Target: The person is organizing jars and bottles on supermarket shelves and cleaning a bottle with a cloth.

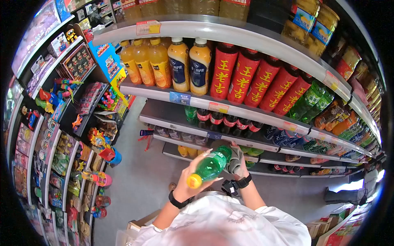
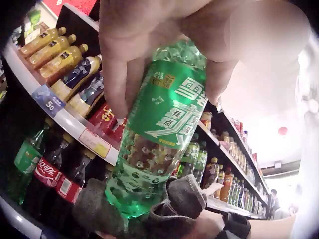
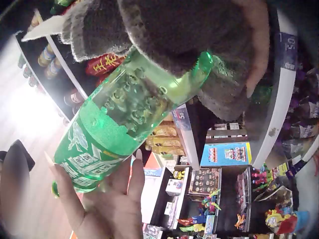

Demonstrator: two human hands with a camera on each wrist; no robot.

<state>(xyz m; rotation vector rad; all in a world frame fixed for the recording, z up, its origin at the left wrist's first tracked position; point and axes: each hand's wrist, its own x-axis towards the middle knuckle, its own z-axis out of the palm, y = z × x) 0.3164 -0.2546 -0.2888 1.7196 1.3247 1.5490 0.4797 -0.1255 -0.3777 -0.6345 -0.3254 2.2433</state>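
Observation:
A green plastic soda bottle with a yellow cap is held tilted in front of the person's chest, its cap toward the body. The left hand grips it around the label near the cap end; in the left wrist view fingers and thumb lie on both sides of the green label. At the bottle's base, the right hand holds a grey cloth. That cloth wraps part of the base in the right wrist view, where the lower bottle shows clear liquid and drops or bubbles.
Ahead stands a drinks shelf with orange juice bottles, red bottles and dark cola bottles. Toys hang on a rack to the left. Grey floor lies between them. Wooden crates stand at the lower right.

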